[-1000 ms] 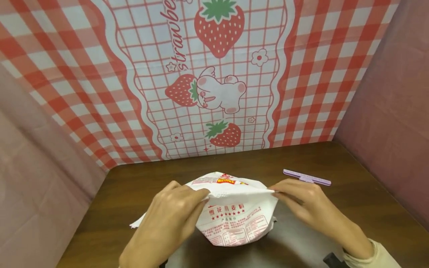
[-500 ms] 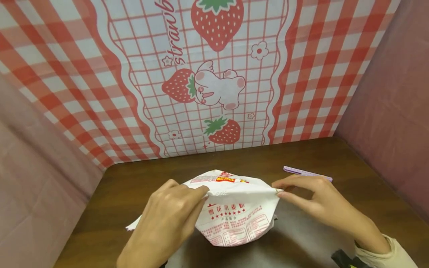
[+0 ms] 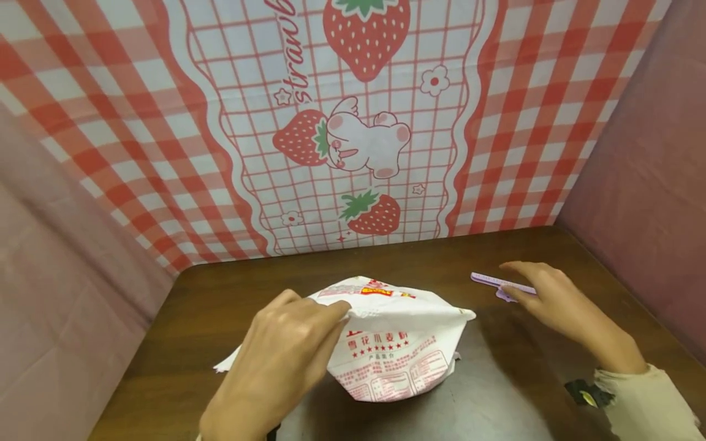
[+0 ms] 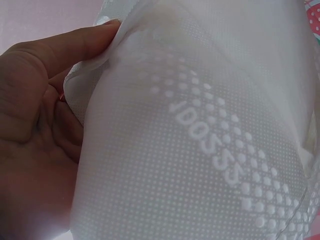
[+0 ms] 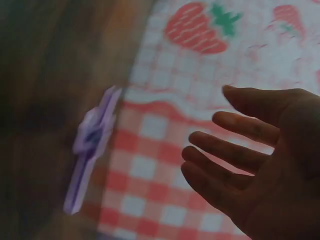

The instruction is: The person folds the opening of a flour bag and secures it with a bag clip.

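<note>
"Pinched hold, left hand (image 3: 287,343): thumb and fingers grip the top edge of the printed white bag (image 3: 386,367). Left-wrist view agrees, thumb pressed on the fabric."

"Bag's position?"

"Over the near part of the table (image 3: 215,306), between the 2 hands but closer to the left. Cannot tell whether its base rests on the wood."

"And the right hand (image 3: 557,300)?"

"Holds nothing. Thumb and fingers well apart, over the purple clip (image 3: 488,280). Right-wrist view shows a gap between fingers and clip. Clip lies flat on the table, right of the bag, short of the checked cloth (image 3: 513,202) at the back."

"Weak points?"

"2, by my reading. First, the bag: only 1 hand supports the top edge, and its right corner (image 3: 467,314) sticks out free. Edge looks folded over; if the left pinch slackens, the fold could spring loose and the mouth gape."

"Second?"

"Clip is slim and low. Fingers arriving off-line could nudge it along the wood instead of lifting it. A long stretch rightward might also tug the left hand and skew the bag."
</note>
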The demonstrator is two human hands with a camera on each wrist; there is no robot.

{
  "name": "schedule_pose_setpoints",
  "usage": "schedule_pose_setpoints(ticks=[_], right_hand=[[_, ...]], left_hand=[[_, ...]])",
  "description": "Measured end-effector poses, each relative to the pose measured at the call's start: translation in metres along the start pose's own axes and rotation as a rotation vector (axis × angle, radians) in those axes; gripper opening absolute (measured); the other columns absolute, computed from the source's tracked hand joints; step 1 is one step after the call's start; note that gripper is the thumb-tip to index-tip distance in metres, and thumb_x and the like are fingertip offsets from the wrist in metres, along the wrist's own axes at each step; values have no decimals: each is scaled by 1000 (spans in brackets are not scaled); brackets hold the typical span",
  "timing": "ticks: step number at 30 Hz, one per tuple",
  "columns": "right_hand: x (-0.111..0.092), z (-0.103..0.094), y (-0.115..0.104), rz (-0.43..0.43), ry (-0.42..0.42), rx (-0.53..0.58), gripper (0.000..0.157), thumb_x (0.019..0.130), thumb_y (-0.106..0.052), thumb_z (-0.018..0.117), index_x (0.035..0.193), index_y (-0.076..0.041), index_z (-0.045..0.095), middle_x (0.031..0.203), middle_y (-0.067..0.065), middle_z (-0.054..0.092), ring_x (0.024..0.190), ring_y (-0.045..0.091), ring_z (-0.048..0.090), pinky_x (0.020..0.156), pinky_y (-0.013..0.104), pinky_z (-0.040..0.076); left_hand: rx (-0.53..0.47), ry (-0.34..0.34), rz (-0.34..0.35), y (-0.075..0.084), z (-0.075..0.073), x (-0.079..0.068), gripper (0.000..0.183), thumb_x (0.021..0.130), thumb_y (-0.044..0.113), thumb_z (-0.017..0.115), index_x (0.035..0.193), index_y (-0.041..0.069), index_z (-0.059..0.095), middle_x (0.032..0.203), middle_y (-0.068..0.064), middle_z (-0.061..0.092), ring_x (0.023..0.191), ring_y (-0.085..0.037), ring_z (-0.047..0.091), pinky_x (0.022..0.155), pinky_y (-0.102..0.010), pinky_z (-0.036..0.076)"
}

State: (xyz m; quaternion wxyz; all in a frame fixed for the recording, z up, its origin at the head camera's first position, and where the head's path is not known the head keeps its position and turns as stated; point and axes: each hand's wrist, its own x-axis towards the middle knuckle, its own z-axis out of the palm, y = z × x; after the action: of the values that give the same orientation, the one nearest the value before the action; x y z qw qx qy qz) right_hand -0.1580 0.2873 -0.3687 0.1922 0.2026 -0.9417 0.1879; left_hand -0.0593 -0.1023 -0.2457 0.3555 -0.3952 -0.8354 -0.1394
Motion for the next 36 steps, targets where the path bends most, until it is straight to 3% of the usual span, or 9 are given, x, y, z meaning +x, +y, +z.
schedule_pose_setpoints(ticks=[3,8,19,23,30,33,36], right_hand=[[-4,20,24,-30,-54,0,35,75,-18,71,102,-1,61,88,8,64,79,25,57,66,44,44],[-11,43,46,-59,-88,-17,29,71,-8,73,96,1,61,77,3,62,68,18,55,60,38,44],[-13,46,53,20,-107,-57,13,68,-8,73,79,-5,67,70,0,60,62,15,52,55,36,43],[-12,44,53,58,-143,-54,11,71,-8,70,82,-6,67,70,0,61,60,14,50,53,35,41],[-10,42,57,41,-103,33,14,78,-5,65,91,-9,68,81,1,65,62,8,49,53,25,41],[-11,40,62,106,-153,143,18,85,-8,57,100,-6,65,90,7,65,63,7,52,52,23,43],[-13,38,67,203,-199,222,25,91,-20,51,108,-4,60,92,12,64,62,10,57,50,23,46]], left_hand=[[0,-4,0,0,1,0,12,81,8,57,72,14,54,51,9,37,46,-3,36,56,-21,35],[-4,-6,-6,1,2,1,11,80,8,59,73,14,54,51,10,37,46,-3,34,56,-21,35],[5,-21,-15,1,2,0,4,80,10,61,81,13,60,55,9,46,48,-4,42,57,-22,37],[6,-22,-20,0,2,0,5,79,9,62,83,13,61,55,9,47,48,-4,42,57,-22,37],[6,-31,-25,-1,2,-2,4,80,10,61,80,14,60,55,9,46,48,-3,42,57,-22,37],[13,-28,-29,-1,2,-2,3,82,11,59,80,13,60,55,9,47,49,-4,43,57,-22,37],[11,-26,-30,0,3,-2,6,83,11,57,78,13,59,54,9,45,48,-4,41,57,-22,37]])
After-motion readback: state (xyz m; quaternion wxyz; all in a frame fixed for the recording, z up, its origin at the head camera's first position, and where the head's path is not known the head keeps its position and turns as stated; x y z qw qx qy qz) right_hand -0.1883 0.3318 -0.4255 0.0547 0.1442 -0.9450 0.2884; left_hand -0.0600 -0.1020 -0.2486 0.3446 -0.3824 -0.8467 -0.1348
